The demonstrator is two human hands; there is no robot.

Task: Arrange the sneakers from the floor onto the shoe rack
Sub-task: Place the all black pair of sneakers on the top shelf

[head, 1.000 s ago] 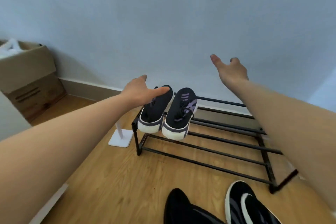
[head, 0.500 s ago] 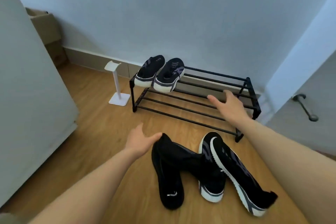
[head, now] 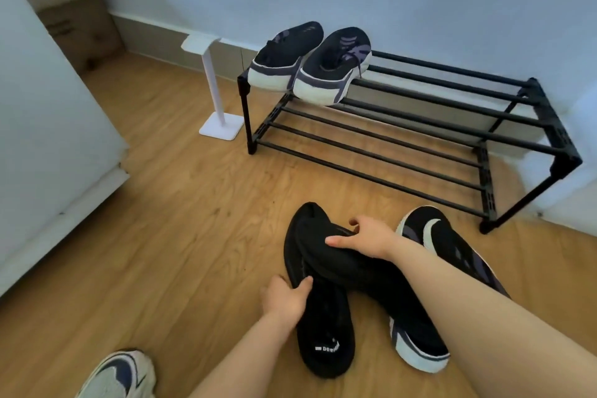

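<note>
A black two-tier shoe rack (head: 420,126) stands against the wall. One pair of dark sneakers with white soles (head: 310,64) sits on the left end of its top tier. Several sneakers lie in a pile on the wooden floor in front of the rack. My left hand (head: 286,297) grips the edge of an all-black sneaker (head: 323,342) lying flat. My right hand (head: 365,237) is closed on a second black sneaker (head: 326,249) that lies across the first. Another black sneaker with a white swoosh (head: 445,242) lies to the right, partly hidden by my right forearm.
A white stand (head: 214,90) is just left of the rack. A white cabinet (head: 48,126) fills the left side, with a cardboard box (head: 77,16) behind it. A white and navy shoe (head: 119,375) is at the bottom left. A white-soled dark sneaker (head: 420,352) lies under my right forearm.
The view has tilted down and come closer to the floor. Both hands dropped from mid-air onto the pile and closed on the two black sneakers.
</note>
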